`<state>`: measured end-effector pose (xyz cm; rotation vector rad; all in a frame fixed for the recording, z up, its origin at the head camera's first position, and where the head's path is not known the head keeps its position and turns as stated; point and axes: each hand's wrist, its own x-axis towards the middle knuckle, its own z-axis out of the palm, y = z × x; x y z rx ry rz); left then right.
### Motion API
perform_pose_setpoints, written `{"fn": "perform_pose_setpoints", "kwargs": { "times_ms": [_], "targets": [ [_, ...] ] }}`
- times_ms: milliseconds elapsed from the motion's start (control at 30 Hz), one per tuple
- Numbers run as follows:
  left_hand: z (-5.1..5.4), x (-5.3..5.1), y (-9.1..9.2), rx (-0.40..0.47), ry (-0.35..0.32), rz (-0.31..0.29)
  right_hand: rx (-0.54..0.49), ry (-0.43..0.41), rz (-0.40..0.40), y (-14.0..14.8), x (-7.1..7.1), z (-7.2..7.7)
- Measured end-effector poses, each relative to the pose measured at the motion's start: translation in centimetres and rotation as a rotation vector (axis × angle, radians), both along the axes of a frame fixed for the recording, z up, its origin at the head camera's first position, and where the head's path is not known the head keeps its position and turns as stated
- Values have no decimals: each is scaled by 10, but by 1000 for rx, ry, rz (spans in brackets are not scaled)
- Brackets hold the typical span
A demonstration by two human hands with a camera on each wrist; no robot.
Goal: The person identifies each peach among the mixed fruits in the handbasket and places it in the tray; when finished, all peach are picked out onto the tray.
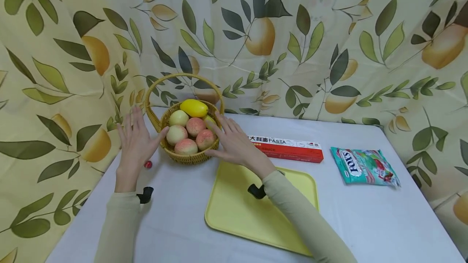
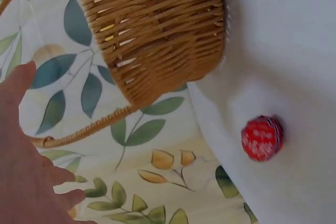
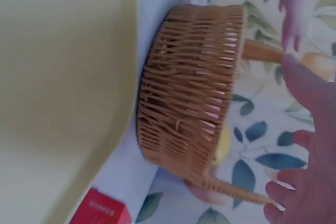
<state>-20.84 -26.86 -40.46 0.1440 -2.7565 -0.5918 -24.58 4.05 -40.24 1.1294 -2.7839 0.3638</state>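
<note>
A wicker basket (image 1: 188, 158) with an arched handle stands near the back of the table. Several peaches (image 1: 186, 146) and a yellow fruit (image 1: 194, 108) fill it. My left hand (image 1: 137, 139) is raised at the basket's left side, fingers spread, thumb toward the rim. On the other side my right hand (image 1: 234, 143) hovers over the basket's right edge with its fingers extended. Both hands hold nothing, and the wrist views show gaps between them and the wicker wall (image 2: 163, 30). A small round red thing with white lettering (image 2: 262, 138), perhaps a wrapped sweet, lies left of the basket.
A yellow tray (image 1: 252, 210) lies under my right forearm. Behind it is a red and white pasta box (image 1: 292, 152). Farther right lies a teal FOX'S candy bag (image 1: 363, 167). A leaf-patterned curtain (image 1: 234, 72) hangs along the back and left.
</note>
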Motion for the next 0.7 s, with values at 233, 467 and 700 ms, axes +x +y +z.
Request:
{"fn": "perform_pose_setpoints", "kwargs": {
  "times_ms": [233,467,700],
  "targets": [
    [-2,-12,2,14,-23,-4,79,-69,57,-43,-29,-7],
    [-4,-18,10,42,-50,-32,193,-217,-2,-51,-39,-13],
    [-3,-17,10,60,-44,-17,210,-227,-31,-56,-41,-8]
  ]
}}
